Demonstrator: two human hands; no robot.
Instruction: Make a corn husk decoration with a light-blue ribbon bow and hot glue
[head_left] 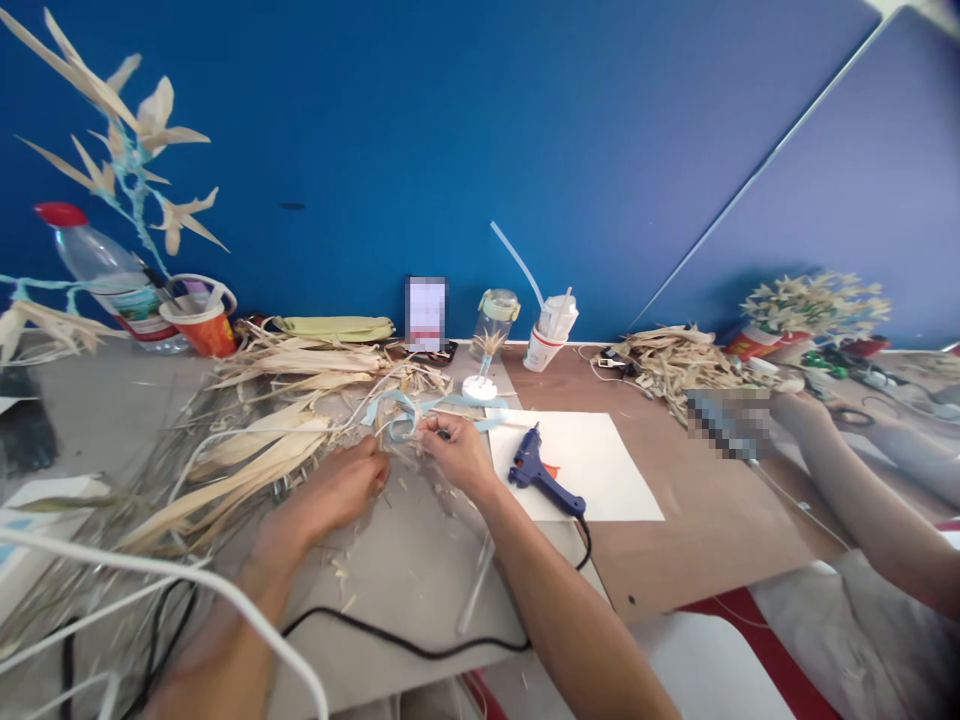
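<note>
My left hand (352,480) is closed just above the table, its fingers curled together beside the corn husks (247,465); whatever it pinches is hidden. Close by on the right, my right hand (456,452) is also closed, thumb and fingers pressed together around something too small to name, with a dark bit showing at the fingers. A loop of light-blue ribbon (403,425) lies right at its fingertips. Behind the hands a small husk flower (489,345) stands upright on a round white base (479,388). A blue hot glue gun (544,475) rests on white paper (619,470) to the right.
Along the blue wall stand a phone (426,315), a lidded jar (496,310), a paper cup (546,345) and an orange cup (202,325) by a plastic bottle (101,265). White cables (247,610) cross the left foreground. Another person's arm (840,470) holds a phone at the right.
</note>
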